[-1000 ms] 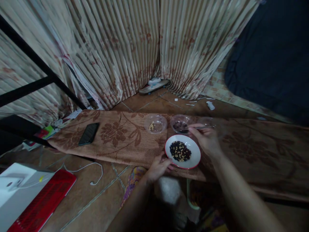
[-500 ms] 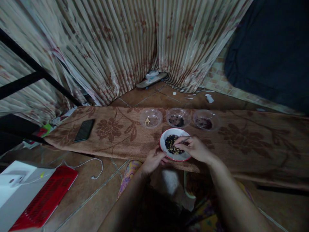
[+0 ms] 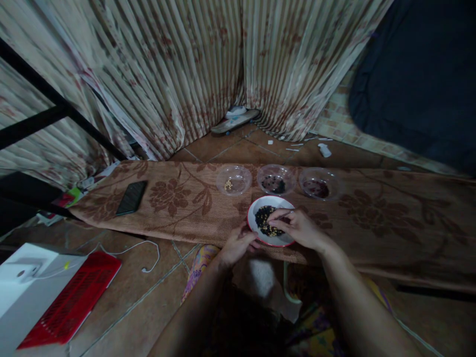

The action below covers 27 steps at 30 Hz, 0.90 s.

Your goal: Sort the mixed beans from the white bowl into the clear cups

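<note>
A white plate with a red rim [image 3: 260,204] lies on the brown flowered cloth [image 3: 178,213] and holds a heap of dark and pale seeds [image 3: 265,218]. My left hand [image 3: 238,244] grips the plate's near left edge. My right hand [image 3: 297,229] hovers over the seeds, fingers pinched on thin metal tweezers [image 3: 285,213] whose tips reach into the heap. Behind the plate stand three clear bowls: the left bowl [image 3: 233,179] with a few pale seeds, the middle bowl [image 3: 275,179] with dark seeds, the right bowl [image 3: 320,182] with dark reddish seeds.
A black phone [image 3: 131,197] lies on the cloth at the left. On the tiled floor are a white earphone cable [image 3: 148,253], a white box and a red grille [image 3: 70,297]. Striped curtains [image 3: 193,74] hang behind; a dark cushion [image 3: 420,79] is at right.
My right hand came back from the middle clear bowl with the tweezers and now rests over the seeds on the plate. The view shifted slightly.
</note>
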### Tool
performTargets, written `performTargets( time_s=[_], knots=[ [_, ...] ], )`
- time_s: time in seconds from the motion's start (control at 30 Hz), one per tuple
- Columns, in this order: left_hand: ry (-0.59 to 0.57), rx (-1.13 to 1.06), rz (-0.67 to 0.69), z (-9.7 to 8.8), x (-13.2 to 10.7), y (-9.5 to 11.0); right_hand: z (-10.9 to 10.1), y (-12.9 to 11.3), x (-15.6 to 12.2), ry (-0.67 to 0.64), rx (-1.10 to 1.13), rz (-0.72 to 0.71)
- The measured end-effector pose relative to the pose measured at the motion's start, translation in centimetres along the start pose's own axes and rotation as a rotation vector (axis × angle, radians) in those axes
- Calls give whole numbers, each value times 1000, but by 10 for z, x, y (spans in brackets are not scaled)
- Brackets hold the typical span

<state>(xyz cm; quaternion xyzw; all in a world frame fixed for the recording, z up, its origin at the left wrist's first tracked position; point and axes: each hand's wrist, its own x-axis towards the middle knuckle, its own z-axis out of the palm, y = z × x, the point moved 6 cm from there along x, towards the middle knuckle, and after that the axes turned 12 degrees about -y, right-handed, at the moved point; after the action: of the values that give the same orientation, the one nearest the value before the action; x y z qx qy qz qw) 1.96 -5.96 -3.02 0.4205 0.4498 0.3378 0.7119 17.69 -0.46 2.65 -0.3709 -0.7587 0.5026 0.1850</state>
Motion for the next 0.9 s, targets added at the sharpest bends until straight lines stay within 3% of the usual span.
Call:
performTargets(
  time_s=[0.2, 0.43, 0.6, 0.77, 0.9],
  knots=[
    [4, 0, -2, -1, 3, -4, -3, 0, -1, 50, 34, 13],
    [18, 0, -14, -3, 5, -7, -27, -4, 1, 262, 143, -56],
    [9, -7, 3, -3, 4, -9, -47, -33, 47, 380, 145, -130],
    [-3, -39, 25, -3, 3, -7, -48, -55, 107, 379, 51, -202],
    [-2, -39, 37, -2, 3, -7, -48, -51, 102, 400, -12, -201]
  ],
)
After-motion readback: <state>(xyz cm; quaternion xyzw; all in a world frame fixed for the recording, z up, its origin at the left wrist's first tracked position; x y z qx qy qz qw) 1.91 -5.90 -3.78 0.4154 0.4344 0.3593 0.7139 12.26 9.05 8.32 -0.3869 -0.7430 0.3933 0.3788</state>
